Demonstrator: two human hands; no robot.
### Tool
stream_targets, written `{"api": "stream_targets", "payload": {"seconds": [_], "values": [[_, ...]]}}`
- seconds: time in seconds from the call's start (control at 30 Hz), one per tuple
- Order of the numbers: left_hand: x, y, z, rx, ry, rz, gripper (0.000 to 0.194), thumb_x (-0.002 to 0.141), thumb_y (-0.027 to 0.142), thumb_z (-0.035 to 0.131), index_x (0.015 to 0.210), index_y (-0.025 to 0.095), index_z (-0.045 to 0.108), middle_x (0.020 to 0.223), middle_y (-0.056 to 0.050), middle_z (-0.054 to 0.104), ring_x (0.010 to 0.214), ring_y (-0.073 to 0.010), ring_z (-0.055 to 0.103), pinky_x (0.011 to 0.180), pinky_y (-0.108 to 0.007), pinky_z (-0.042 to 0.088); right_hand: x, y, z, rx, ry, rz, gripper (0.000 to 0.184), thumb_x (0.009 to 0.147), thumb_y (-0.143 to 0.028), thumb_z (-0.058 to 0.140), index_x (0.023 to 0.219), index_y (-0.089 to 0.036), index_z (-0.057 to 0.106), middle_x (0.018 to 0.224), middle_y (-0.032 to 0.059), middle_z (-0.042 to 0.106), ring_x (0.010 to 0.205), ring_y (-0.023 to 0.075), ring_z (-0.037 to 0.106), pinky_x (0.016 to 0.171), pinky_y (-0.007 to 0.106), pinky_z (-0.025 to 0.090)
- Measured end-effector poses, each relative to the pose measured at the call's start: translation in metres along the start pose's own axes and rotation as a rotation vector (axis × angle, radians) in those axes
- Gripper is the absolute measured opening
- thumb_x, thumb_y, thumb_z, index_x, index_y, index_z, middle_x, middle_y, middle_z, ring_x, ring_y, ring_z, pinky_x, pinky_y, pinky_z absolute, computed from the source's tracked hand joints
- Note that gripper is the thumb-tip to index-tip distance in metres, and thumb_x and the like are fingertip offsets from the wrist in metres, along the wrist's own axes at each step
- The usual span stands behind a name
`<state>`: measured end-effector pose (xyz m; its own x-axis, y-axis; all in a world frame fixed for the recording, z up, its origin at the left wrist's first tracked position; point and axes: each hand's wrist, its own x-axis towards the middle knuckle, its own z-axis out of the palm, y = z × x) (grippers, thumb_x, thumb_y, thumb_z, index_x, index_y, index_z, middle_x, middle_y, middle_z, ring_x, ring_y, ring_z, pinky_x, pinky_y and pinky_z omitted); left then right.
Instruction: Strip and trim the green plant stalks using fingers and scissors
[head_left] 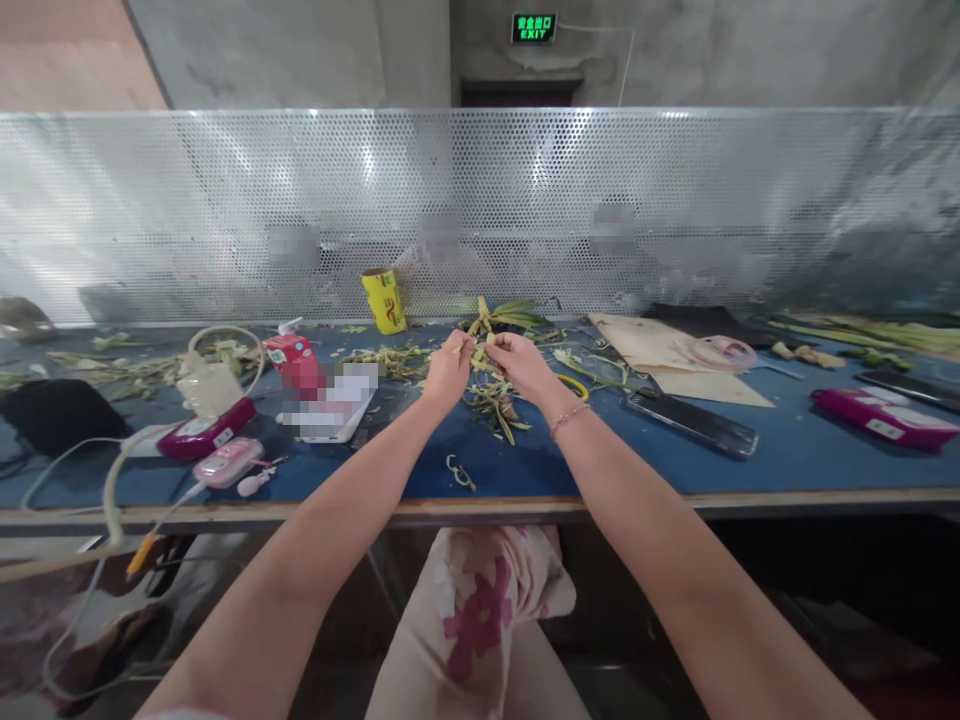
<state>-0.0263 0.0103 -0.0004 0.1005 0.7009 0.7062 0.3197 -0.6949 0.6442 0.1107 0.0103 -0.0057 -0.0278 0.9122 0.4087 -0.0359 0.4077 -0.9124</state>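
Note:
Above the blue tabletop, my left hand and my right hand meet in the middle, fingertips pinched close together. A pale green piece of plant shows between them, and both hands appear to grip it; its exact kind is too small to tell. Just below lies a small heap of withered leaves and peelings. Behind my fingers is a thick pale stalk with green leaves. A yellow ring lies by my right wrist.
A perforated metal screen closes off the back. To the left are a yellow can, a red carton, a white phone and a purple-red box with cables. Cardboard and a dark phone lie right.

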Motion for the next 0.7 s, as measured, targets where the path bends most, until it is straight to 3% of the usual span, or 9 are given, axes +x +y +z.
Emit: {"api": "stream_targets", "payload": {"seconds": [0.13, 0.3, 0.53, 0.7], "values": [[0.001, -0.006, 0.002, 0.067, -0.004, 0.015, 0.011, 0.083, 0.027, 0.045, 0.076, 0.020, 0.051, 0.062, 0.000, 0.047, 0.059, -0.0133, 0.044, 0.062, -0.023, 0.031, 0.002, 0.009, 0.005, -0.132, 0.055, -0.061, 0.033, 0.068, -0.047, 0.060, 0.062, -0.017, 0.049, 0.054, -0.0049, 0.041, 0.048, 0.0056, 0.034, 0.046, 0.022, 0.027], [0.001, -0.010, 0.004, 0.093, 0.007, 0.029, 0.013, 0.084, 0.026, 0.043, 0.075, 0.020, 0.051, 0.064, 0.000, 0.048, 0.060, -0.0127, 0.045, 0.063, -0.023, 0.032, -0.001, 0.008, 0.015, -0.036, 0.056, 0.007, 0.032, 0.071, -0.048, 0.055, 0.063, -0.019, 0.045, 0.058, -0.0044, 0.042, 0.052, 0.0069, 0.040, 0.050, 0.022, 0.037], [-0.001, -0.009, 0.006, 0.084, -0.006, 0.023, 0.012, 0.084, 0.025, 0.045, 0.076, 0.019, 0.051, 0.065, -0.001, 0.049, 0.059, -0.0123, 0.044, 0.062, -0.023, 0.033, -0.001, 0.011, 0.019, -0.036, 0.051, 0.016, 0.032, 0.077, -0.049, 0.049, 0.066, -0.022, 0.038, 0.051, -0.0071, 0.031, 0.039, 0.0057, 0.030, 0.037, 0.020, 0.025], [-0.001, -0.010, 0.007, 0.194, -0.053, 0.058, 0.015, 0.086, 0.026, 0.039, 0.079, 0.019, 0.050, 0.066, -0.001, 0.051, 0.059, -0.0120, 0.046, 0.061, -0.023, 0.034, 0.001, 0.012, 0.014, -0.258, 0.124, -0.111, 0.031, 0.081, -0.046, 0.044, 0.064, -0.021, 0.040, 0.053, -0.0053, 0.036, 0.047, 0.0082, 0.036, 0.045, 0.022, 0.029]]}}
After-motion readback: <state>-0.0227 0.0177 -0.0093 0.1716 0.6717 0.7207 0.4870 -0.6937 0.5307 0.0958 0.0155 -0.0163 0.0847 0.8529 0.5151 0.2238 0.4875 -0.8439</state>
